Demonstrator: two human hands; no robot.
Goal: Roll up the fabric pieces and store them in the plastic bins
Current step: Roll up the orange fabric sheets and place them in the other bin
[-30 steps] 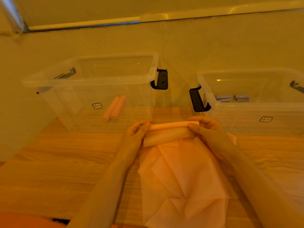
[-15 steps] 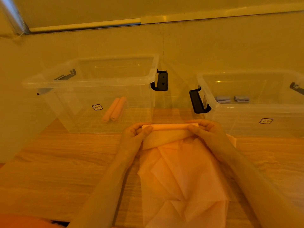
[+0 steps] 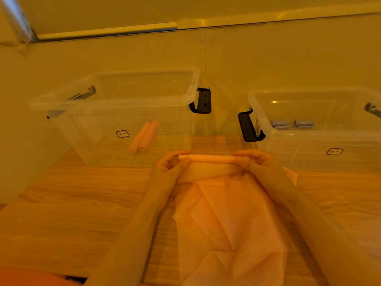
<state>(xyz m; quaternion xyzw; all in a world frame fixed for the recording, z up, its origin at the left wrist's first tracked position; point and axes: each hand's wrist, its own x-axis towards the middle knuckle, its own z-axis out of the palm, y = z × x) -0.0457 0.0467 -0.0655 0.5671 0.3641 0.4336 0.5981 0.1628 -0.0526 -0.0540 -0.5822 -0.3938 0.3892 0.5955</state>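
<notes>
A pale pink fabric piece [image 3: 228, 219] lies on the wooden table, its far end wound into a thin roll [image 3: 206, 158]. My left hand [image 3: 169, 168] pinches the roll's left end and my right hand [image 3: 259, 164] pinches its right end. The loose part of the fabric hangs toward me between my forearms. Two clear plastic bins stand behind. The left bin [image 3: 115, 102] holds two pink rolls [image 3: 144, 136]. The right bin [image 3: 309, 135] holds grey-blue rolls [image 3: 292, 123].
The bins stand against a wall and have black handles [image 3: 203, 101] facing the gap between them. Bare wooden table [image 3: 72, 213] spreads to the left of my arms. An orange cloth edge [image 3: 26, 278] shows at the bottom left.
The roll has turned further and grown slightly tighter. Both hands shifted a little away from me, staying at the ends of the roll. The bins have not moved.
</notes>
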